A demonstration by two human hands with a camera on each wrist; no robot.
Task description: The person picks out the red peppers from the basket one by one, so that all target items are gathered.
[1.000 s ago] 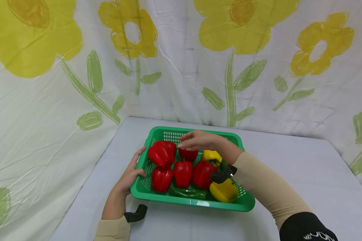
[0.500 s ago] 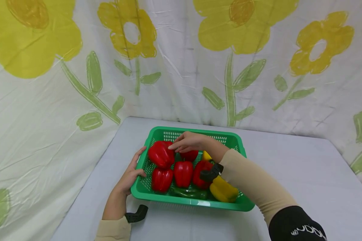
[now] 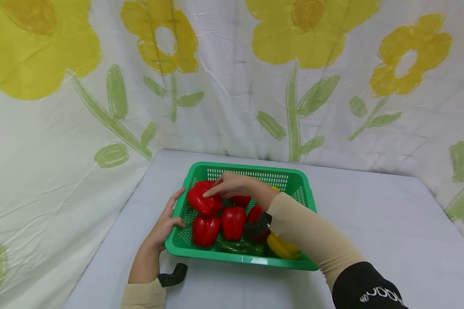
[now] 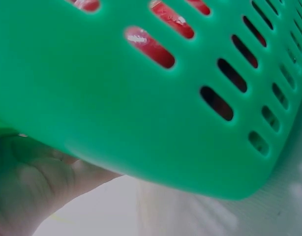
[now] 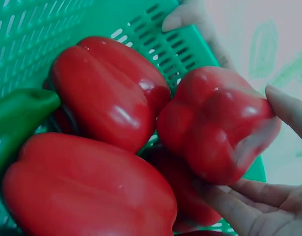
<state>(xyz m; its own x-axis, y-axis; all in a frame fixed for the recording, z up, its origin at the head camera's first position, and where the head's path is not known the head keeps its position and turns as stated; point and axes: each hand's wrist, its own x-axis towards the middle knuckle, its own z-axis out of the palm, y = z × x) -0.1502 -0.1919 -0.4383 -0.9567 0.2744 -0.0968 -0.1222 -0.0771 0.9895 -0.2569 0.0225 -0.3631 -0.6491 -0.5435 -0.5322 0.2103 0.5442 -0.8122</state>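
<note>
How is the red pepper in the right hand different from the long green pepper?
The red pepper is plump and lobed; the green pepper is long and slim. The right hand grips the red pepper; no hand touches the green pepper. Both are shiny and inside the green basket.

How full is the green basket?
Partly full: the green basket holds red peppers, yellow peppers and at least one green pepper, with bare mesh showing around them.
</note>
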